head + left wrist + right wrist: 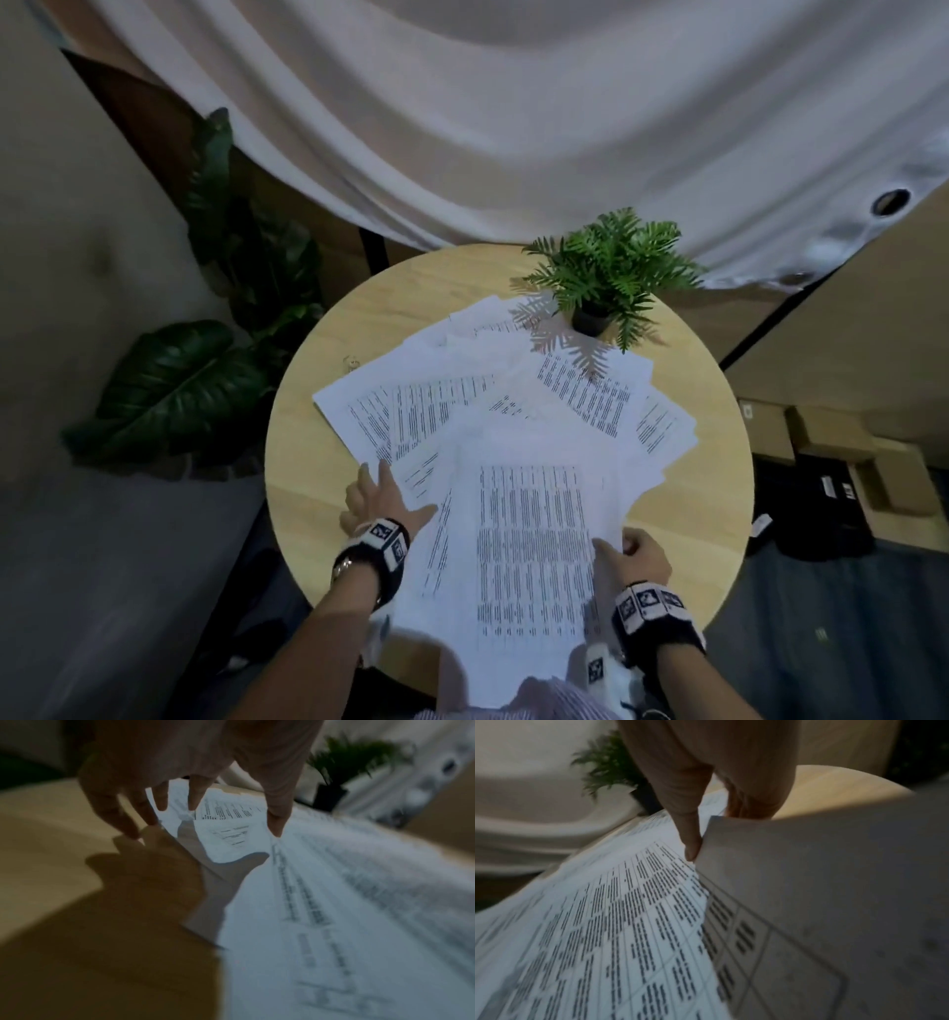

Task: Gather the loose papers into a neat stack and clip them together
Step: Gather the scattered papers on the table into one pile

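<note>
Several printed papers lie fanned out across a round wooden table. The nearest sheet hangs over the table's front edge. My left hand is spread with straight fingers at the left edge of the fan; in the left wrist view its fingertips touch the papers. My right hand pinches the right edge of the near sheets. In the right wrist view its thumb lies on a printed sheet, beside a lifted sheet. A small clip-like object lies left of the papers.
A potted fern stands at the table's back, its fronds over the far sheets. A white curtain hangs behind. A large-leaved plant stands on the left, and cardboard boxes lie on the floor to the right.
</note>
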The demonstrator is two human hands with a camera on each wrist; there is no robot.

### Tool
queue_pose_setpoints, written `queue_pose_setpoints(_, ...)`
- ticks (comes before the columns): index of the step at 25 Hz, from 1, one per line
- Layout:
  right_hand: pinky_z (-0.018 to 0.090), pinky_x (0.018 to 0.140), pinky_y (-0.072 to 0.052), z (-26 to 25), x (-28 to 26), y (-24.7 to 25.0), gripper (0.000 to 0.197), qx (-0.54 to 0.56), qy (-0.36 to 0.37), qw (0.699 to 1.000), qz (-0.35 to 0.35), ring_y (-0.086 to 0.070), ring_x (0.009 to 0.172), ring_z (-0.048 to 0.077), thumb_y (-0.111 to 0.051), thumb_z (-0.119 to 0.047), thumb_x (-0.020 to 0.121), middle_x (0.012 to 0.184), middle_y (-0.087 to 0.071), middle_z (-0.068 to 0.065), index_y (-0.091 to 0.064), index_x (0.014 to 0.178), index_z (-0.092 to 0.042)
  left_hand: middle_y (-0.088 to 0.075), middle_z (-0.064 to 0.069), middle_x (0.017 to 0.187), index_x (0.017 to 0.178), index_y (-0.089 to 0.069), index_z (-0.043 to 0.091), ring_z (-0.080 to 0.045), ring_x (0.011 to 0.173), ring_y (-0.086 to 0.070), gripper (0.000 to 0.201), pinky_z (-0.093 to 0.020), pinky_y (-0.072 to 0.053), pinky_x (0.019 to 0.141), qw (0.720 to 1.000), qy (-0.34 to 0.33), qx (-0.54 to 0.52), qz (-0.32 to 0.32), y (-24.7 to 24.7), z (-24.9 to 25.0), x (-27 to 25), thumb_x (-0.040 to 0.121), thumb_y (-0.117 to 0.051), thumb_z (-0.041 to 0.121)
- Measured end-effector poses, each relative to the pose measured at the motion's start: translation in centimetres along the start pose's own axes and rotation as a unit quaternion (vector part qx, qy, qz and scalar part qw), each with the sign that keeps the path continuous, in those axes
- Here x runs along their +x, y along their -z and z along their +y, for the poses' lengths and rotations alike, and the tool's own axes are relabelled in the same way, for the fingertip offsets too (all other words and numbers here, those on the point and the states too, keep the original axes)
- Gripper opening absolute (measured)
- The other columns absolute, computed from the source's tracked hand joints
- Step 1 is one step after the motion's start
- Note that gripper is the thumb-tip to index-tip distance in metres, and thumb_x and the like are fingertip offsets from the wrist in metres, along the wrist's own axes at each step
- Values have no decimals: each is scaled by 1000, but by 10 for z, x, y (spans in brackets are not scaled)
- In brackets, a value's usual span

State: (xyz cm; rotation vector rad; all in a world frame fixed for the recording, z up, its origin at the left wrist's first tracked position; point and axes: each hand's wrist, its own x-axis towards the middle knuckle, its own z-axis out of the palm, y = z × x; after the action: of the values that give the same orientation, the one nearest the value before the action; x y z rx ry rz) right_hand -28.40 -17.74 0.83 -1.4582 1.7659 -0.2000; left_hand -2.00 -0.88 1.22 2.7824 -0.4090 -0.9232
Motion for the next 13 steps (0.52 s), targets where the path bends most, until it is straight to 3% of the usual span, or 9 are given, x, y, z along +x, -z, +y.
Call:
queue_pose_setpoints(2,30,56,-29,3,3,0,30,33,-13,999,30,-38,54,22,-62,-19,88,56,-44,9,-50,63,-7,-23,-2,151,148,-19,25,-29,139,-24,95,-52,-28,108,998,-10,58,-26,13,1,9,72,-60,66)
queue_pose_setpoints(4,31,59,-27,6,6,2,34,73,-37,995,54,-33,53,23,-53,-21,93,59,-39,11,-41,65,-7,-49,2,128,122,-52,26,-25,127,-40,54,-48,-31,107,995,-46,62,-62,21,2,14,79,-58,57)
queue_pose_setpoints(5,31,62,-28,6,6,2,32,83,-48,994,48,-33,55,23,-49,-23,96,63,-38,11,-40,70,-7,-61,6,100,93,-61,25,-20,109,-52,27,-40,-38,101,992,-64,58,-94,21,4,13,81,-60,49)
queue_pose_setpoints(6,33,66,-31,6,6,0,27,89,-56,994,30,-39,61,25,-47,-26,96,70,-42,11,-44,79,-6,-59,13,65,65,-54,24,-14,80,-57,24,-30,-44,83,984,-91,63,-139,19,5,8,82,-63,38)
queue_pose_setpoints(8,43,84,-45,1,2,-3,36,103,-65,992,-24,-58,97,35,-58,-30,92,106,-58,12,-53,120,-8,-40,8,28,46,-40,22,-5,38,-40,46,-22,-32,53,944,-133,90,-290,9,7,-13,82,-68,27)
queue_pose_setpoints(9,45,92,-47,-2,1,-4,50,107,-66,991,-40,-58,110,37,-65,-29,87,120,-60,12,-50,131,-10,-41,7,27,44,-42,21,-4,33,-37,48,-23,-30,51,921,-132,101,-352,6,5,-23,81,-70,32)
queue_pose_setpoints(10,45,92,-50,-3,2,-4,50,101,-53,992,-44,-61,106,36,-71,-25,83,117,-64,13,-54,129,-11,-45,6,31,43,-45,21,-7,35,-38,48,-23,-32,52,917,-115,107,-367,3,0,-28,76,-73,41)
queue_pose_setpoints(11,44,86,-54,-3,4,-1,41,89,-32,995,-45,-65,91,34,-73,-22,81,100,-69,11,-61,119,-12,-48,6,39,45,-47,21,-11,41,-42,48,-23,-35,53,938,-83,62,-331,2,-3,-29,70,-74,51)
queue_pose_setpoints(13,41,75,-55,1,9,3,15,30,14,998,-48,-62,69,29,-70,-17,83,75,-66,10,-64,94,-8,-63,-9,77,73,-61,13,-22,72,-58,52,-32,-47,67,990,30,-48,-129,8,-10,-22,65,-72,63)
